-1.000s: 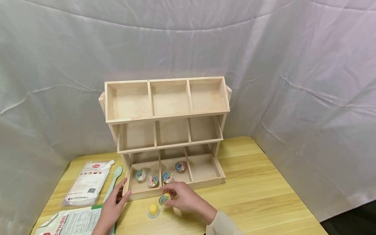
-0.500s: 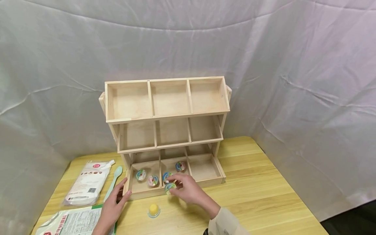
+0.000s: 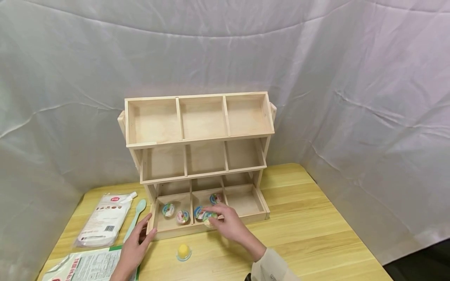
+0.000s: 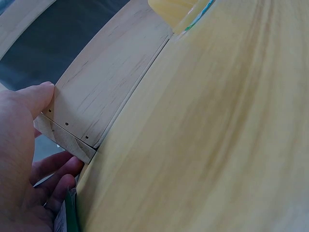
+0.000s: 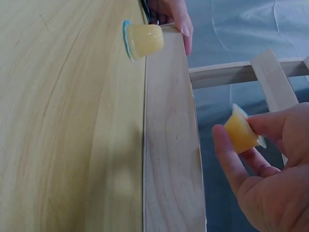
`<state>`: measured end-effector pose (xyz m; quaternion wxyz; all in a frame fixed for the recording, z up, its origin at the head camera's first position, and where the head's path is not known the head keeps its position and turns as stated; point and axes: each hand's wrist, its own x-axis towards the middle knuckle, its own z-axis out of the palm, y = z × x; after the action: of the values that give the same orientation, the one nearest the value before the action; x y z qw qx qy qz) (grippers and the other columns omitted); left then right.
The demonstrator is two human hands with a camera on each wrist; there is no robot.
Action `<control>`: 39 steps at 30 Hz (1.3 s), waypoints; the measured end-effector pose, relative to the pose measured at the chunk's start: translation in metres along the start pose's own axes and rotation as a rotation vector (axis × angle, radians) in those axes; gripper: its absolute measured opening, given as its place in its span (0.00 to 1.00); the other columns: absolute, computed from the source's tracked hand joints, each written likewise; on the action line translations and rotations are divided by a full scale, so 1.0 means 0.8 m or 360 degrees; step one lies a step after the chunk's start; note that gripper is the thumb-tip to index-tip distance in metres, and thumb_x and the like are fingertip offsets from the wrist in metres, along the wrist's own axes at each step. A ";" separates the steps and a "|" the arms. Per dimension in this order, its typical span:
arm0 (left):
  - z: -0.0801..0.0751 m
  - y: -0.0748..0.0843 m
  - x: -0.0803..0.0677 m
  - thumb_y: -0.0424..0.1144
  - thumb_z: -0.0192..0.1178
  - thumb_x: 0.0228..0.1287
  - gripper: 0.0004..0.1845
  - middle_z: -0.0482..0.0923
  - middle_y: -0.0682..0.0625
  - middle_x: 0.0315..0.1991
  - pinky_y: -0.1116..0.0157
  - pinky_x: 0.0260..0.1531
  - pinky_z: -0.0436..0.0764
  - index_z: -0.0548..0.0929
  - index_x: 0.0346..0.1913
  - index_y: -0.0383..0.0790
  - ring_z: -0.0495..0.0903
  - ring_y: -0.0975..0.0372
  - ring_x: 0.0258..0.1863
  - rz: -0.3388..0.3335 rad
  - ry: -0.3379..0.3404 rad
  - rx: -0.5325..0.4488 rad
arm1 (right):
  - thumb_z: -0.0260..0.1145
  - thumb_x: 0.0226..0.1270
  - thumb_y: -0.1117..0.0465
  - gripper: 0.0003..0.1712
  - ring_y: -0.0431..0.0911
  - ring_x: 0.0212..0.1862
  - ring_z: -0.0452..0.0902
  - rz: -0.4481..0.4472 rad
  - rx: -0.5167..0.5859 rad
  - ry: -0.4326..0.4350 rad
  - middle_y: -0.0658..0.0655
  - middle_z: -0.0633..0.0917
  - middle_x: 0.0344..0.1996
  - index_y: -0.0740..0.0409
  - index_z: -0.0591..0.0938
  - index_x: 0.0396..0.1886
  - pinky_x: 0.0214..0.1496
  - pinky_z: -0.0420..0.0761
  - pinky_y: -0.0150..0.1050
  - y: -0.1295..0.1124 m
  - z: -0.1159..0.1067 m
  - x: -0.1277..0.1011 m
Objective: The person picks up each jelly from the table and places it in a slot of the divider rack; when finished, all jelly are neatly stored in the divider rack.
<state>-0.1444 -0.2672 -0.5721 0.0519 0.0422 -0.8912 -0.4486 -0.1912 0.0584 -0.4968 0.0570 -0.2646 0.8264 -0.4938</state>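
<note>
A three-tier wooden rack (image 3: 202,139) with divided compartments stands on the table. My left hand (image 3: 134,246) holds its lower left front corner, thumb on the front board and fingers round the side. Over the bottom middle compartment, my right hand (image 3: 230,225) pinches a yellow jelly cup (image 5: 240,131) between thumb and fingers. Beside it lie two jelly cups, a blue-lidded one (image 3: 199,212) and another behind (image 3: 216,198). The bottom left compartment has two more, one green-lidded (image 3: 168,210) and one pink-lidded (image 3: 183,216). Another yellow jelly cup (image 3: 183,251) sits lid down before the rack.
Left of the rack lie a white spouted pouch (image 3: 104,220), a pale green spoon (image 3: 135,218) and a green-and-white printed packet (image 3: 92,264). Grey cloth (image 3: 211,58) hangs behind and beside the wooden table (image 3: 309,234).
My right hand has lifted the yellow jelly cup from near the table over the rack's front board into the bottom middle compartment, moving up and right. The left hand has stayed put.
</note>
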 end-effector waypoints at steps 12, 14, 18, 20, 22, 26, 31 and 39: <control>0.000 -0.002 0.001 0.59 0.50 0.70 0.31 0.72 0.47 0.57 0.67 0.35 0.76 0.58 0.73 0.61 0.75 0.62 0.42 -0.0002 -0.0009 0.0015 | 0.68 0.63 0.62 0.21 0.49 0.45 0.79 0.0065 0.0099 0.0079 0.54 0.78 0.54 0.49 0.80 0.57 0.40 0.81 0.33 -0.011 -0.012 0.001; 0.000 -0.001 0.001 0.59 0.50 0.70 0.31 0.72 0.47 0.57 0.66 0.36 0.76 0.58 0.73 0.60 0.75 0.62 0.42 0.0003 -0.0011 0.0023 | 0.70 0.60 0.65 0.24 0.50 0.45 0.78 0.0067 0.0111 0.0080 0.56 0.77 0.56 0.52 0.79 0.57 0.39 0.81 0.33 -0.012 -0.014 0.001; 0.000 -0.002 0.002 0.59 0.50 0.70 0.31 0.72 0.47 0.57 0.66 0.36 0.76 0.58 0.73 0.61 0.75 0.62 0.43 -0.0002 -0.0010 0.0019 | 0.72 0.58 0.64 0.26 0.47 0.43 0.79 0.0073 0.0080 0.0108 0.54 0.74 0.59 0.48 0.79 0.57 0.40 0.81 0.32 -0.007 -0.018 0.001; 0.001 -0.002 0.002 0.59 0.50 0.70 0.31 0.72 0.47 0.56 0.66 0.36 0.76 0.58 0.73 0.61 0.75 0.62 0.42 -0.0002 -0.0010 0.0018 | 0.72 0.58 0.61 0.26 0.44 0.39 0.80 0.0082 0.0064 0.0130 0.52 0.73 0.60 0.43 0.79 0.57 0.39 0.81 0.31 -0.003 -0.020 0.002; 0.002 -0.003 0.002 0.59 0.50 0.70 0.31 0.72 0.49 0.56 0.67 0.36 0.76 0.58 0.73 0.62 0.75 0.62 0.42 -0.0008 -0.0004 0.0016 | 0.72 0.58 0.59 0.26 0.42 0.37 0.80 0.0081 0.0085 0.0141 0.52 0.74 0.59 0.43 0.79 0.58 0.39 0.81 0.32 0.001 -0.021 0.004; 0.002 -0.004 0.001 0.59 0.50 0.70 0.31 0.72 0.49 0.56 0.67 0.36 0.76 0.58 0.73 0.64 0.75 0.62 0.42 -0.0011 -0.0002 0.0010 | 0.72 0.59 0.57 0.26 0.42 0.39 0.81 0.0066 0.0144 0.0161 0.53 0.76 0.55 0.47 0.78 0.58 0.38 0.82 0.33 0.005 -0.025 0.006; 0.002 -0.004 0.001 0.60 0.50 0.70 0.30 0.72 0.49 0.57 0.67 0.36 0.76 0.58 0.72 0.64 0.75 0.62 0.43 -0.0011 -0.0003 0.0007 | 0.73 0.58 0.56 0.25 0.44 0.41 0.80 0.0042 0.0104 0.0235 0.54 0.78 0.52 0.49 0.79 0.56 0.39 0.82 0.32 0.008 -0.029 0.009; 0.002 -0.003 0.001 0.60 0.50 0.70 0.31 0.72 0.48 0.57 0.67 0.36 0.76 0.58 0.72 0.64 0.76 0.62 0.43 -0.0013 0.0003 0.0005 | 0.73 0.58 0.54 0.27 0.44 0.42 0.79 0.0110 0.0041 0.0353 0.52 0.79 0.51 0.50 0.79 0.58 0.38 0.81 0.32 0.020 -0.037 0.013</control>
<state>-0.1450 -0.2673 -0.5752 0.0507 0.0463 -0.8917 -0.4473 -0.2164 0.0826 -0.4935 -0.0145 -0.1788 0.8299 -0.5283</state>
